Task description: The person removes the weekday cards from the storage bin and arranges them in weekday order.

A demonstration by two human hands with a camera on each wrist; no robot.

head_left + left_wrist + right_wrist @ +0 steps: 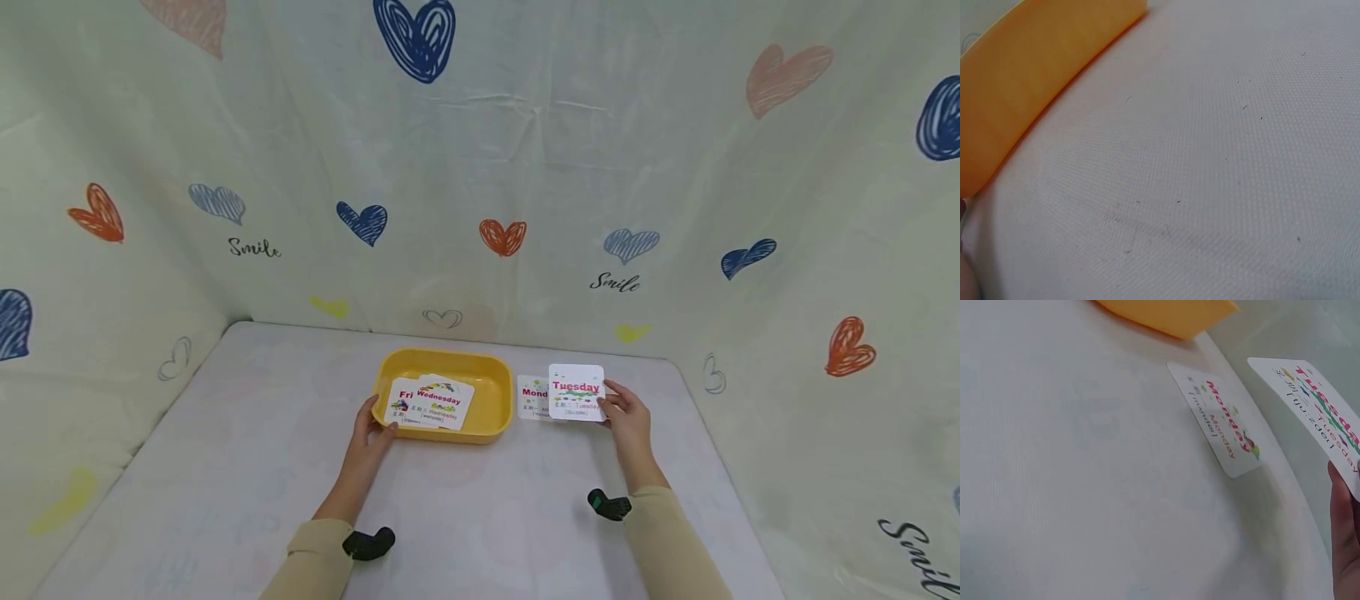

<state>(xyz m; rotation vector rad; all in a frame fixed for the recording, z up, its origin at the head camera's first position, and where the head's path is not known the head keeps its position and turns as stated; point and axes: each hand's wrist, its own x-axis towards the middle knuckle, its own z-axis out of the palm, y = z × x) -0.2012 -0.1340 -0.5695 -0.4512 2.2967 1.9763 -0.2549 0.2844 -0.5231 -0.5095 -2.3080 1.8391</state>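
A yellow tray (491, 392) stands near the back of the table, with several white day cards inside; a Wednesday card (442, 402) lies on top of one reading "Fri". My left hand (369, 435) grips the tray's front left corner, thumb over the rim. Pinched by its right edge in my right hand (626, 414) is the Tuesday card (576, 392), raised above the table. Below and left of it, a Monday card (1215, 419) lies flat on the table, partly covered by the Tuesday card in the head view.
The table (465, 517) has a pale cloth on it. Behind and beside it hangs a curtain (540, 167) printed with hearts and "Smile". A black wrist device (367, 544) sits at the left sleeve and another wrist device (609, 505) at the right.
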